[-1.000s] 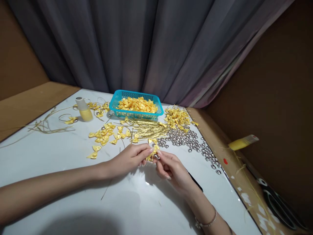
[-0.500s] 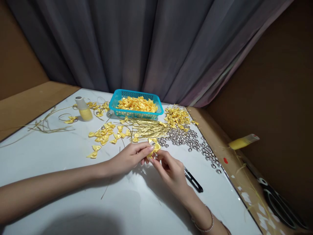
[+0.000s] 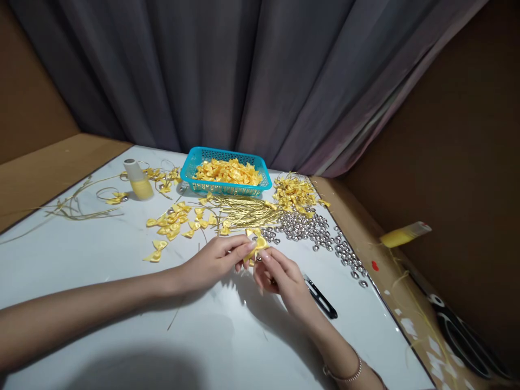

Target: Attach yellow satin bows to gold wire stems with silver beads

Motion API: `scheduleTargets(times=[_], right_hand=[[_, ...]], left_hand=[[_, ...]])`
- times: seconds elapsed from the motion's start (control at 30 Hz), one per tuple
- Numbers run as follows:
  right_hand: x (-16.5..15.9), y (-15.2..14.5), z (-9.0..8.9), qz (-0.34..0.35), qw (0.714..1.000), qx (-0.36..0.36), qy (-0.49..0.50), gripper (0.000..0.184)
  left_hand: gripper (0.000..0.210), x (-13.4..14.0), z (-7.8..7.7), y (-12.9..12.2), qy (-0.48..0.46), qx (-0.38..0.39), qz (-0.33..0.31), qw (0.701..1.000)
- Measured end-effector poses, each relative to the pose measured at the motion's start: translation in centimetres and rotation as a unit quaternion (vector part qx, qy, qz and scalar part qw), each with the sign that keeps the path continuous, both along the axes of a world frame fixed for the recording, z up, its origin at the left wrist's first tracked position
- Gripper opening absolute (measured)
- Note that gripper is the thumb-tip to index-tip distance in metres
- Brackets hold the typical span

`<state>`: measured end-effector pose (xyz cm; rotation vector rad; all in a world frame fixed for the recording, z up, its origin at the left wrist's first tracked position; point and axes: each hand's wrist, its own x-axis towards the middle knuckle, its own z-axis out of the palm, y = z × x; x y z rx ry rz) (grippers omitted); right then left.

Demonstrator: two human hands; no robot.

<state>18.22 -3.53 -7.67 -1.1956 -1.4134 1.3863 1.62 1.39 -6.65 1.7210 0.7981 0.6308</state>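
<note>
Where grey curtain [image 3: 252, 76] backs white table [image 3: 101, 260], both hands' fingers [image 3: 244, 248] pinch yellow bow [image 3: 257, 246].

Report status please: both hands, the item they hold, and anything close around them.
Left hand and right hand both pinch one yellow ribbon bow above the white table. Black snips lie beside the right hand; silver beads just beyond.

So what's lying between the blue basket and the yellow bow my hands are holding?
In the head view, a bundle of gold wires lies between the blue basket and the yellow bow, with loose bows scattered to its left.
</note>
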Motion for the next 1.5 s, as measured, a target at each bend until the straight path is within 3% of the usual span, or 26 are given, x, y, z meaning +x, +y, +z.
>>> scheduleTargets(times=[0.13,0.23,0.33,0.4,0.5,0.63,0.7,0.77,0.83,1.0,1.17,1.37,1.5], right_hand=[[0.1,0.4,0.1,0.034,0.987,-0.119,0.099,0.033],[0.0,0.5,-0.2,0.037,0.991,-0.105,0.069,0.036],[-0.1,0.2,-0.5,-0.018,0.997,0.049,-0.054,0.033],[-0.2,-0.1,-0.7,-0.056,0.976,0.166,-0.133,0.025],[-0.1,-0.3,-1.0,-0.097,0.921,0.307,-0.218,0.015],[0.2,0.0,-1.6,-0.142,0.815,0.459,-0.323,0.017],[0.2,0.1,-1.9,-0.138,0.784,0.494,-0.349,0.018],[0.2,0.2,-2.0,-0.131,0.773,0.507,-0.358,0.015],[0.1,0.1,-2.0,-0.119,0.782,0.502,-0.350,0.009],[-0.1,-0.2,-1.3,-0.089,0.858,0.413,-0.292,0.013],[-0.2,-0.5,-0.8,-0.078,0.909,0.340,-0.229,0.017],[-0.3,-0.6,-0.5,-0.063,0.947,0.256,-0.182,0.025],[-0.3,-0.5,-0.6,-0.055,0.959,0.237,-0.148,0.019]], left_hand=[[0.034,-0.1,-0.1,0.0,0.003,0.003,0.007,1.000],[0.033,-0.1,-0.3,-0.1,-0.006,-0.019,0.015,1.000],[0.033,0.0,-0.3,-0.4,-0.035,-0.059,0.017,0.998],[0.033,0.1,-0.3,-0.5,-0.051,-0.082,0.023,0.995],[0.032,0.1,-0.2,-0.6,-0.050,-0.089,0.034,0.994],[0.033,0.0,-0.3,-0.5,-0.026,-0.045,0.038,0.998],[0.033,0.0,-0.4,-0.5,-0.019,-0.021,0.038,0.999],[0.033,-0.1,-0.5,-0.5,-0.013,-0.003,0.030,0.999],[0.033,-0.1,-0.5,-0.5,-0.007,0.008,0.021,1.000],[0.034,-0.1,-0.5,-0.4,-0.007,0.004,0.015,1.000],[0.035,0.0,0.0,-0.4,-0.015,-0.022,0.014,1.000],[0.037,0.1,0.5,-0.6,-0.008,-0.032,0.015,0.999],[0.037,0.0,0.6,-0.6,-0.005,-0.031,0.017,0.999]])
